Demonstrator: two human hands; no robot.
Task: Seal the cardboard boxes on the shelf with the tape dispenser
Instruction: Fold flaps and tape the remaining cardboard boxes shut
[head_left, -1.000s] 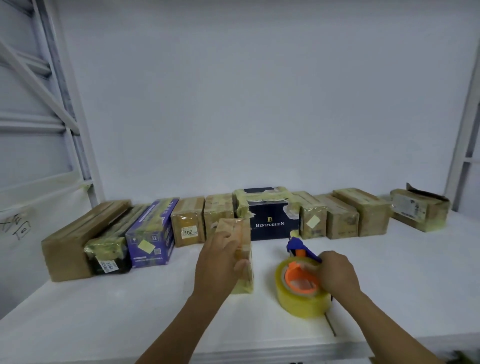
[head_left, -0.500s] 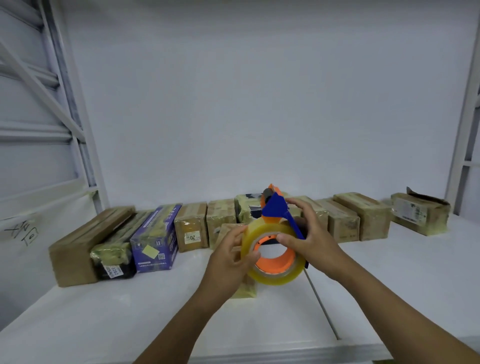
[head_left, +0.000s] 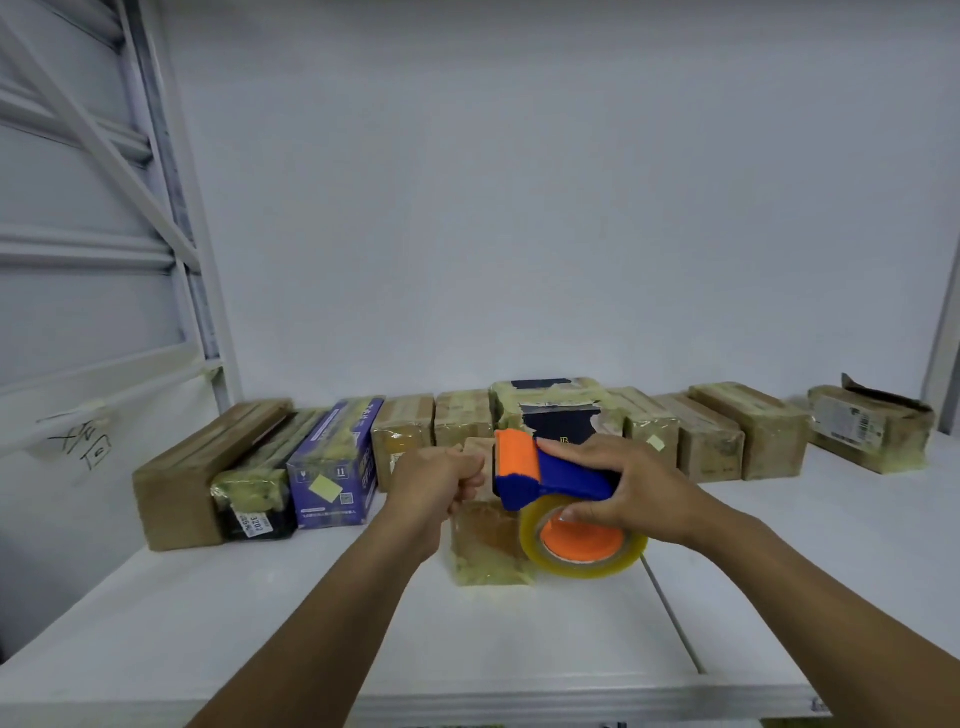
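Observation:
A small tape-wrapped cardboard box (head_left: 485, 545) stands upright on the white shelf (head_left: 519, 639), in front of the row. My left hand (head_left: 439, 480) is closed at the box's upper left corner. My right hand (head_left: 618, 480) grips the blue handle of the tape dispenser (head_left: 550, 480). Its orange roller sits against the box's top, beside my left fingers. The yellowish tape roll (head_left: 584, 545) with an orange core hangs below my right hand, to the right of the box. No tape strip is visible.
A row of taped boxes lines the back wall: a long brown box (head_left: 182, 483), a purple box (head_left: 337, 467), a dark blue box (head_left: 550, 415), several brown ones, and an open-flapped box (head_left: 867, 428) far right. White rack posts stand on both sides.
My right hand lifted the dispenser off the shelf, turned it and brought its roller to the top of the small box. My left hand left the roll and closed at the box's top corner.

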